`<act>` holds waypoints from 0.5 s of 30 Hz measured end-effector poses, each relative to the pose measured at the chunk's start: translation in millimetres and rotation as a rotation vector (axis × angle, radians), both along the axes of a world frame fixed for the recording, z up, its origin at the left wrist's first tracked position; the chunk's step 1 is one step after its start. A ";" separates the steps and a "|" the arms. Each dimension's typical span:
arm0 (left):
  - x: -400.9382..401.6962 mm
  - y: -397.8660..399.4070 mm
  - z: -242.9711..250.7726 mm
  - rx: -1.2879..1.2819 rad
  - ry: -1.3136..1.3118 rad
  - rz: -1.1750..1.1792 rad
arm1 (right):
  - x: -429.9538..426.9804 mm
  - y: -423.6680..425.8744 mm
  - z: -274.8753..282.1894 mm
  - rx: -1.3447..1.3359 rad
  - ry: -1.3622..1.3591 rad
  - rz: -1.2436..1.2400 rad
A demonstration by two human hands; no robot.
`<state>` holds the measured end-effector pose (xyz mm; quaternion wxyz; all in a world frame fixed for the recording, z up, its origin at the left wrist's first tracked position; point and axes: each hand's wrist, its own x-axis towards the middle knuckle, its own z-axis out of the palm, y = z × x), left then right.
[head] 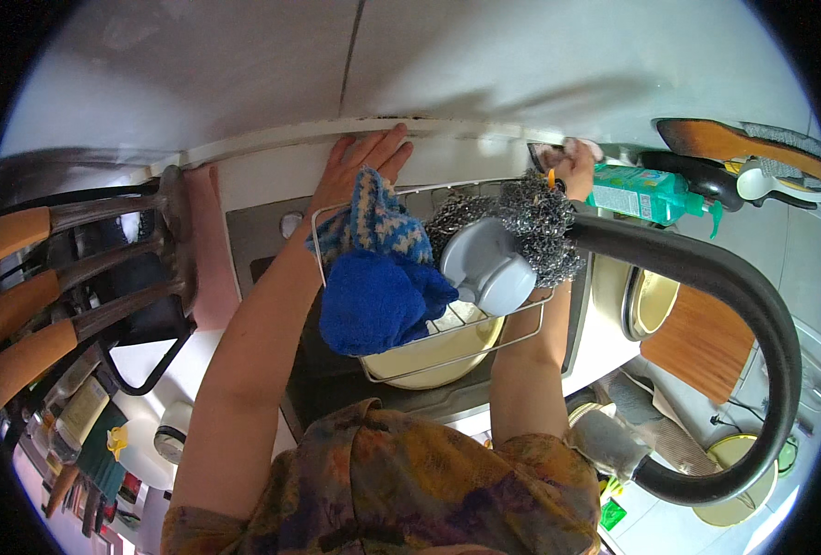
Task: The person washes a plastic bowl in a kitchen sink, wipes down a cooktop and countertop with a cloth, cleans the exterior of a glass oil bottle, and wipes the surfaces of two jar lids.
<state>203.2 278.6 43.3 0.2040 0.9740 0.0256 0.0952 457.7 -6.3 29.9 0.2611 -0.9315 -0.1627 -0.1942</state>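
Note:
My left hand rests with spread fingers on the white ledge behind the sink, holding nothing. At the back right, my right hand grips a pinkish cloth against the ledge, beside a green pump soap bottle. Between my arms hangs a wire rack over the sink, holding a solid blue cloth, a blue-and-white knitted cloth, steel wool scourers and a grey plastic item. A cream basin sits below the rack.
A thick black faucet hose arches over the right side. Wooden-handled utensils project at the left. Cream containers and a brown wooden board are to the right. A tiled wall rises behind the ledge.

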 end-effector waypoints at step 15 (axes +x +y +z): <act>-4.0 1.9 4.5 0.113 -0.075 -0.003 | -44.5 36.7 29.1 0.058 0.291 0.639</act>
